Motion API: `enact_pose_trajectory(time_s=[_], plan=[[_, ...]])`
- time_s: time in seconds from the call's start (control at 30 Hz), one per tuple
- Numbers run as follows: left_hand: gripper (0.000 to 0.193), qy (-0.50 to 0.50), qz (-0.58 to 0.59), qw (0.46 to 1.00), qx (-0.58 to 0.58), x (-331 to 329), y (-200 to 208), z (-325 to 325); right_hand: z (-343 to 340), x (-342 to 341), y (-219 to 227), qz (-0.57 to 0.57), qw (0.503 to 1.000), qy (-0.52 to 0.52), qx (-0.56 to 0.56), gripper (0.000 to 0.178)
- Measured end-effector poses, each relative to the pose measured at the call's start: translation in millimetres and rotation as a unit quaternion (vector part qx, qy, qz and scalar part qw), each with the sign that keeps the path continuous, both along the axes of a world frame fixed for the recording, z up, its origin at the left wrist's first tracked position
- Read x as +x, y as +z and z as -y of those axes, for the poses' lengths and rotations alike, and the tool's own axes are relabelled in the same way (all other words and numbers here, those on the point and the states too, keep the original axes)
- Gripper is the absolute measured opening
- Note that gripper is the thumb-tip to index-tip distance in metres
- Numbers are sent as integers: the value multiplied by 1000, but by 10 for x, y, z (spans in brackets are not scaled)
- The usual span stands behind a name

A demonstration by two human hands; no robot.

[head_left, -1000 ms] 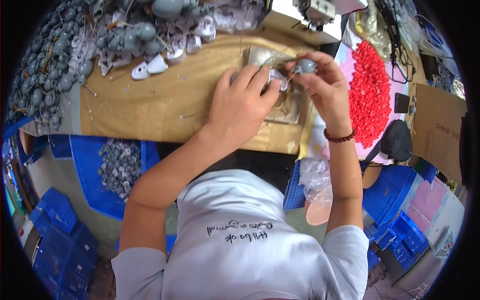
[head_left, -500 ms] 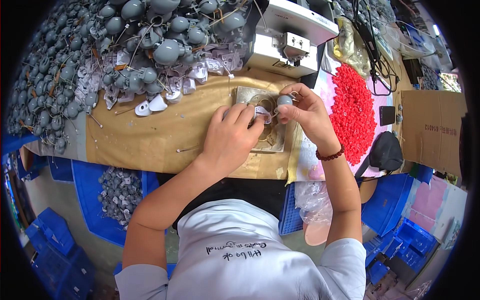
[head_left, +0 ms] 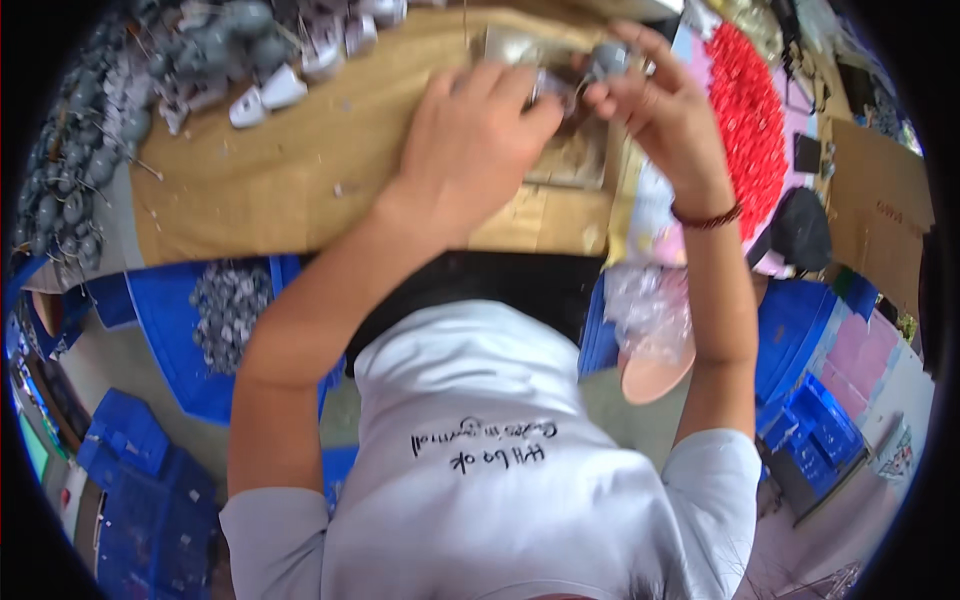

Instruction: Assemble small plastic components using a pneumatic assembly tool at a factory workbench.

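Note:
My right hand, a dark red bead bracelet at its wrist, pinches a round grey plastic part between thumb and fingers. Close by on the left, my left hand is closed, fingers curled, on a small whitish plastic part held at its thumb. A thin curved piece runs between the two parts; blur hides how they join. Beneath both hands lies a square metal fixture plate with a round recess, partly covered by my fingers.
Grey round parts with white pieces heap at the far left. Small red parts are piled on the right, beside a black pouch and cardboard box. Blue bins stand below the table edge.
The view has tipped, so the table and hands sit higher in the picture and blur. Both hands stay over the fixture plate, still holding their parts.

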State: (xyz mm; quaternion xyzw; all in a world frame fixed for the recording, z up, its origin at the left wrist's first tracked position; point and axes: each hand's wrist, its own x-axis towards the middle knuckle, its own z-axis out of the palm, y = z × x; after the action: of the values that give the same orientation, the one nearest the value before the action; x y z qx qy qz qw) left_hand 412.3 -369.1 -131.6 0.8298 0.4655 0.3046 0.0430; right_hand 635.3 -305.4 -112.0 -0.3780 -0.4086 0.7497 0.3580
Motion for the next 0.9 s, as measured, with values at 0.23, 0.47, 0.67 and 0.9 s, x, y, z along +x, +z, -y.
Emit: enact_pose_trajectory(time_s=[0.23,0.47,0.67,0.9], plan=[[12,-30,-17,997,-62,-120,95,171,289,-199,-179,-10,998,-41,-38,33],[12,-26,-32,997,-57,-136,99,206,294,-390,124,226,971,44,65,29],[16,-17,-18,999,-41,-127,63,214,279,-443,119,405,894,77,174,23],[15,-13,-2,996,-84,-134,83,222,316,-446,-16,342,917,35,202,21]])
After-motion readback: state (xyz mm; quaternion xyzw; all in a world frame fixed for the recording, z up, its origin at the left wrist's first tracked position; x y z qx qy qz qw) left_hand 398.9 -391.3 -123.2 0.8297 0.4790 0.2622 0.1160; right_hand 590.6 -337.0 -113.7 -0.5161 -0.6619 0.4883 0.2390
